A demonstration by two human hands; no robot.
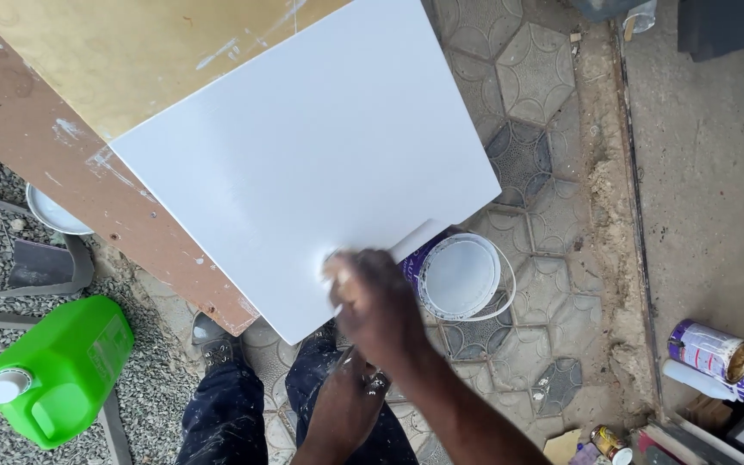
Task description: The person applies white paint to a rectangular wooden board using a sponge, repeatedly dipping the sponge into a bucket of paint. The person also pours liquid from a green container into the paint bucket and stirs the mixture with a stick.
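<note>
While I stand over the paving, my left hand (350,405) hangs low in front of my dark trousers (234,422), its fingers curled around something small I cannot make out, blurred as it is. Just above it, my right hand (372,297) presses on the near corner of the white panel (312,164), fingers clenched on a pale pad (331,263) that shows only at the knuckles; the hand is smeared with motion. That panel lies tilted across the worktop, its near corner jutting out over my shoes (213,336). Under it sit a brown board (36,146) with paint smudges and a yellowish sheet (114,52) farther up. Just right of my hand, on the ground beneath the panel's edge, stands a white bucket (462,275) with a wire handle. To my left, on the gravel, lies a green jug (62,366) with a white cap, and beyond it a white bowl (53,215) peeks from under the board. Far right, on the concrete, a paint tin (716,353) lies on its side.
</note>
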